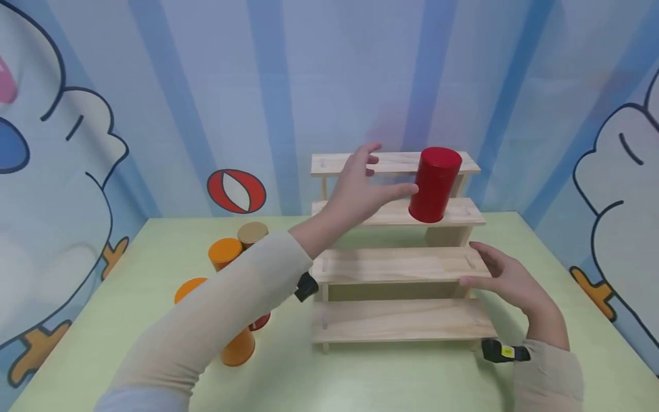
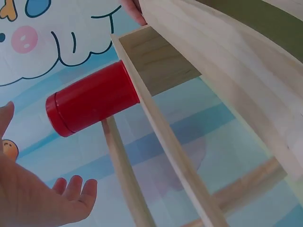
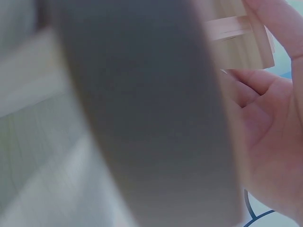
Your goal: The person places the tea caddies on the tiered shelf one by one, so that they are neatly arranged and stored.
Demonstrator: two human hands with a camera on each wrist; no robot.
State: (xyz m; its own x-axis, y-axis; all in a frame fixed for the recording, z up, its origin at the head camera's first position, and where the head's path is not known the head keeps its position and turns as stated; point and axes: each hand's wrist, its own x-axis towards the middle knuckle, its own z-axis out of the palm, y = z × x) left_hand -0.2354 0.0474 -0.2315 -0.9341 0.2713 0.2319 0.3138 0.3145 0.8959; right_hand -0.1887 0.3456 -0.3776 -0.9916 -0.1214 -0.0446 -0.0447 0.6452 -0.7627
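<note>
A red can [image 1: 435,184] stands upright on the third board up of a four-tier wooden shelf [image 1: 401,320], near its right end. My left hand [image 1: 357,186] is beside the can with its fingers spread. In the left wrist view a gap shows between that hand [image 2: 42,194] and the can [image 2: 94,98]. At the right end of the second board up, my right hand [image 1: 515,283] grips the shelf, thumb in front and fingers behind. Much of the right wrist view is blocked by a blurred dark shape, with the right hand [image 3: 270,137] at its edge.
Left of the shelf, several cans stand partly behind my left sleeve: a tan-lidded can [image 1: 253,232], an orange can [image 1: 225,252] and another orange can [image 1: 238,349] nearer me. A striped blue backdrop [image 1: 329,86] rises behind the pale green table [image 1: 391,377].
</note>
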